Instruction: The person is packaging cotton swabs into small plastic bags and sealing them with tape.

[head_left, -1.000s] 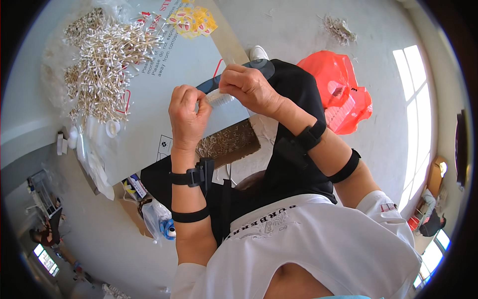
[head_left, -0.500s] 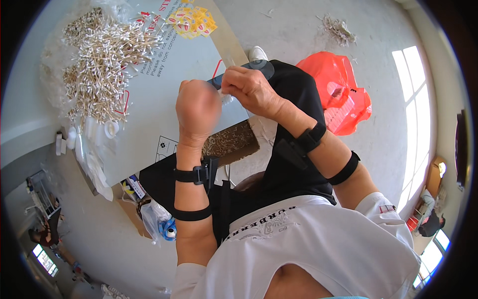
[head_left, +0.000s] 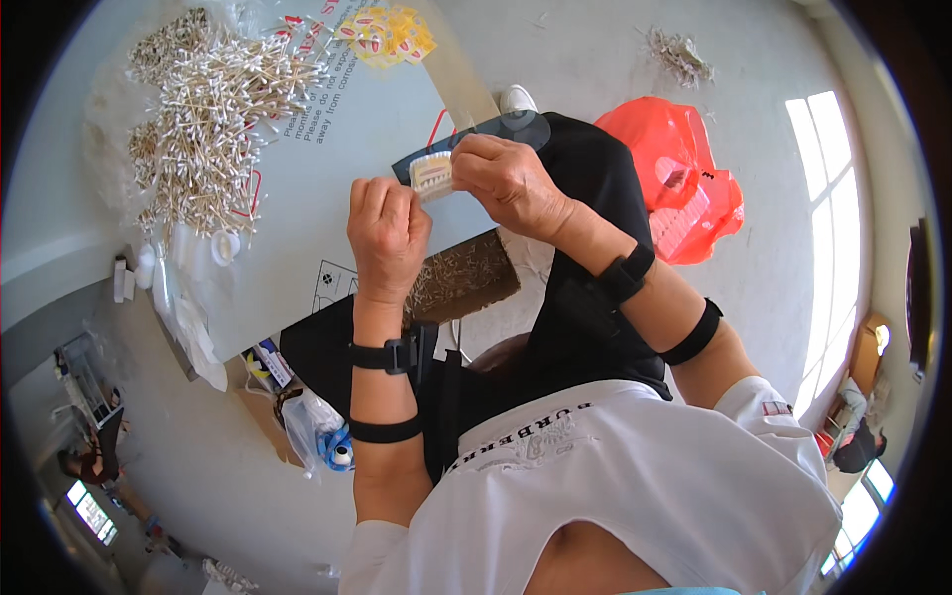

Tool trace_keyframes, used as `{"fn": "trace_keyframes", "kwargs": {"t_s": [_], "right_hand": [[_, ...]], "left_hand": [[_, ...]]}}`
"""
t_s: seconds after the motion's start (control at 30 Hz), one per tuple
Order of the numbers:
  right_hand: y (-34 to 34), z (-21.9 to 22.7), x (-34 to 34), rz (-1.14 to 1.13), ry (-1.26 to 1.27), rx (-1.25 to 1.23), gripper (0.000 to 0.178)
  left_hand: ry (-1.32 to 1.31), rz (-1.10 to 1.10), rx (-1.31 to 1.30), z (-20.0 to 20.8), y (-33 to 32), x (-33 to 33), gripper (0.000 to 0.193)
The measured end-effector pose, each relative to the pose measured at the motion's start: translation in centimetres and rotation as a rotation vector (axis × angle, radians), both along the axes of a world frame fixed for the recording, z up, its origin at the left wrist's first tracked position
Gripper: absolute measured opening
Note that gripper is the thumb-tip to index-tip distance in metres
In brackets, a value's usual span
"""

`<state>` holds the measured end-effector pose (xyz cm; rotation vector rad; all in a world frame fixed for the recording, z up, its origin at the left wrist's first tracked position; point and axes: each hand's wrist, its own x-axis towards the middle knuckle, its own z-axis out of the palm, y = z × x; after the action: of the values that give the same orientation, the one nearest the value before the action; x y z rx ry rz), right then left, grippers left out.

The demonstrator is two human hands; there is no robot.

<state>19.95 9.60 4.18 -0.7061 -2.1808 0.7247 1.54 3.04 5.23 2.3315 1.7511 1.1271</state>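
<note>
Head view: the right hand (head_left: pixel 516 188) is gripping a small clear pack (head_left: pixel 431 175) by its right end, thumb and fingers closing on the edge. White swab tips and a pale yellow card are showing through the plastic. The left hand (head_left: pixel 389 233) is curling its fingers at the pack's lower left corner; whether it is pinching the plastic or only resting beside it, I cannot tell. Judging by this, the step in hand is working the filled pack between both hands, perhaps its closure, and the next move is calling for a firm right-hand hold while the left fingers are finding the edge.

Just right of the left hand, toward the body, a cardboard box (head_left: pixel 496 291) is holding thin pale sticks. Left of the left hand, the grey tabletop (head_left: pixel 297 258) is stretching away; farther out, a heap of swabs (head_left: pixel 213 119) is spreading over it. Yellow cards (head_left: pixel 389 38) are lying beyond both hands. Well right of the right hand, a red plastic bag (head_left: pixel 664 144) is slumping on the floor.
</note>
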Motion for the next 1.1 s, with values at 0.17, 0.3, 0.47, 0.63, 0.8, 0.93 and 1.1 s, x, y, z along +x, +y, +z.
{"fn": "trace_keyframes", "kwargs": {"t_s": [0.17, 0.3, 0.47, 0.63, 0.8, 0.93, 1.1], "right_hand": [[-1.3, -0.6, 1.0, -0.014, -0.072, 0.053, 0.011], [-2.6, -2.0, 1.7, 0.045, -0.31, 0.114, 0.011], [-3.5, -3.3, 2.4, 0.018, -0.272, -0.045, 0.013], [-4.1, -3.5, 2.4, -0.077, -0.13, -0.219, 0.01], [-3.9, -3.4, 1.4, -0.32, -0.013, -0.626, 0.013], [-3.3, -2.0, 0.4, -0.379, -0.119, -0.579, 0.022], [-2.8, -1.9, -1.4, -0.448, -0.162, -0.603, 0.03]], "left_hand": [[0.013, -0.067, -0.052, 0.4, -0.9, 0.1, 0.017], [0.082, -0.149, -0.299, -1.2, -2.5, -0.1, 0.022], [0.112, -0.116, -0.35, -1.5, -3.5, 1.3, 0.063], [0.16, -0.092, -0.524, -3.4, -4.1, 2.0, 0.083], [0.157, -0.075, -0.548, -3.2, -3.8, 2.7, 0.079], [-0.078, 0.033, -0.291, -3.7, -4.1, 1.6, 0.063], [-0.378, 0.447, -0.46, -3.8, -1.9, 1.8, 0.028]]}}
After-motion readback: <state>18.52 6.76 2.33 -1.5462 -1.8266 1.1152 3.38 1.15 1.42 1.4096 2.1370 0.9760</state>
